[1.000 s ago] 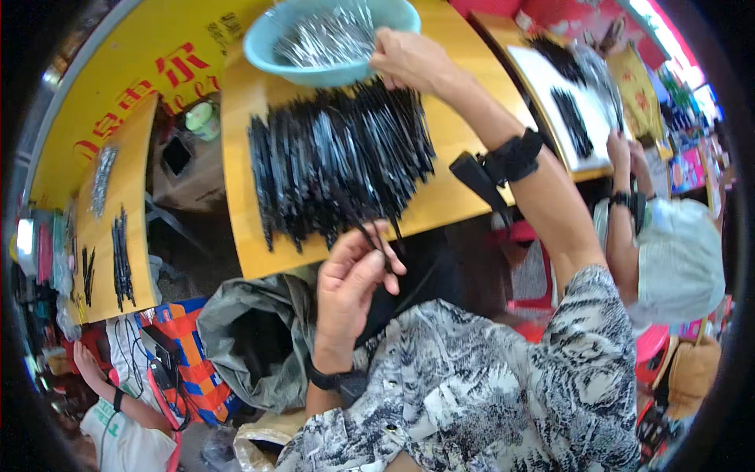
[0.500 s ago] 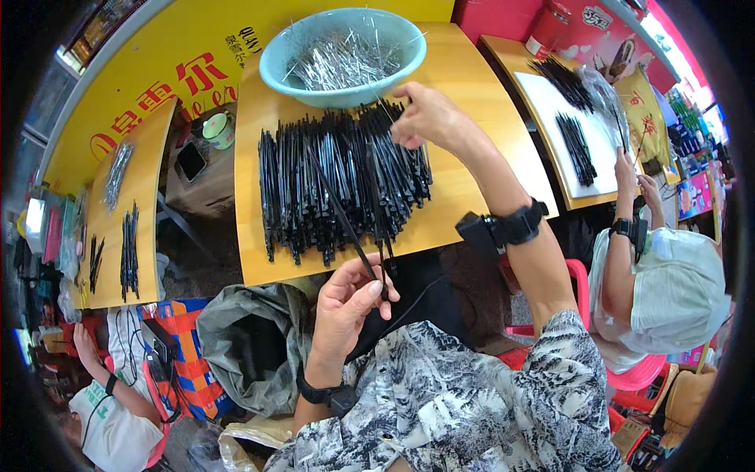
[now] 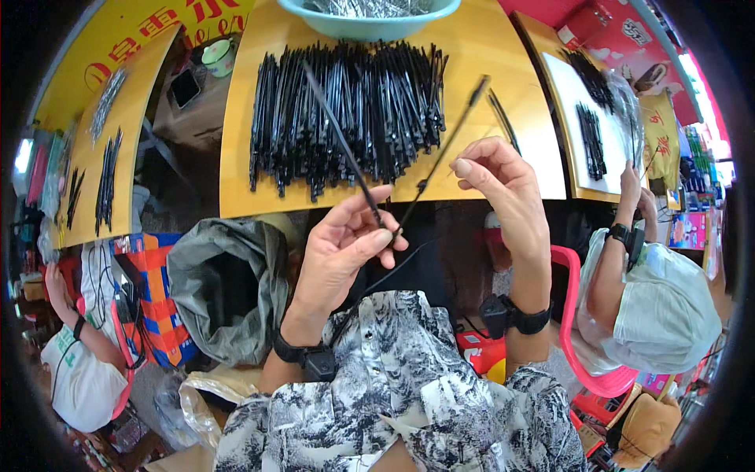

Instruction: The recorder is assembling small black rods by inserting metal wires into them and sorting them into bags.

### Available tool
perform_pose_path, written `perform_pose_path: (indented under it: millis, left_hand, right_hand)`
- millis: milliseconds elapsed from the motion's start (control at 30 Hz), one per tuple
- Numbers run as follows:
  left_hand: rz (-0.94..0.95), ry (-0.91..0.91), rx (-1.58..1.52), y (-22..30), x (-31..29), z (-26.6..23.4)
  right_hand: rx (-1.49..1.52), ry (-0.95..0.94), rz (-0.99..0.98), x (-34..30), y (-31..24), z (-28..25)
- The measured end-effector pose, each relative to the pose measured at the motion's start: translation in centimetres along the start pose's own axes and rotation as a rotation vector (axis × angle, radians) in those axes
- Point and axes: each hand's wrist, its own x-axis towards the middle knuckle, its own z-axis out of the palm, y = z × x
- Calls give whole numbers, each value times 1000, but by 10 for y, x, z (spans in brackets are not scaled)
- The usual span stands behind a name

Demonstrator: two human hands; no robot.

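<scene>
My left hand is closed on thin black strips, pinched between thumb and fingers. One black strip slants up to the left over the pile; another, with a small joint partway along, slants up to the right. My right hand is raised beside them, thumb and forefinger pressed together; what they hold, if anything, is too fine to make out. A short dark strip shows just beyond the right hand, its lower end hidden there. Beyond both hands lies a wide pile of black strips on the yellow table.
A light blue bowl of thin silvery pieces stands behind the pile. A grey-green bag gapes open below the table, at left. Co-workers sit on either side, one by a right-hand table with black bundles. A cable hangs near my left hand.
My right hand has come back from near the bowl, down to beside my left hand. The strips in my left hand have spread apart. The view has tilted, so the bowl sits higher.
</scene>
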Motion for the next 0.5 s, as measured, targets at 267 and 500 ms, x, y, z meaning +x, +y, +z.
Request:
perform_pose_path:
  millis: [267,500]
  left_hand:
    - [-19,-2,53,-2,0,8]
    - [-11,-47,8,-3,-2,12]
  right_hand:
    - [574,-209,227,-18,5,30]
    - [629,-211,268,-24,8,32]
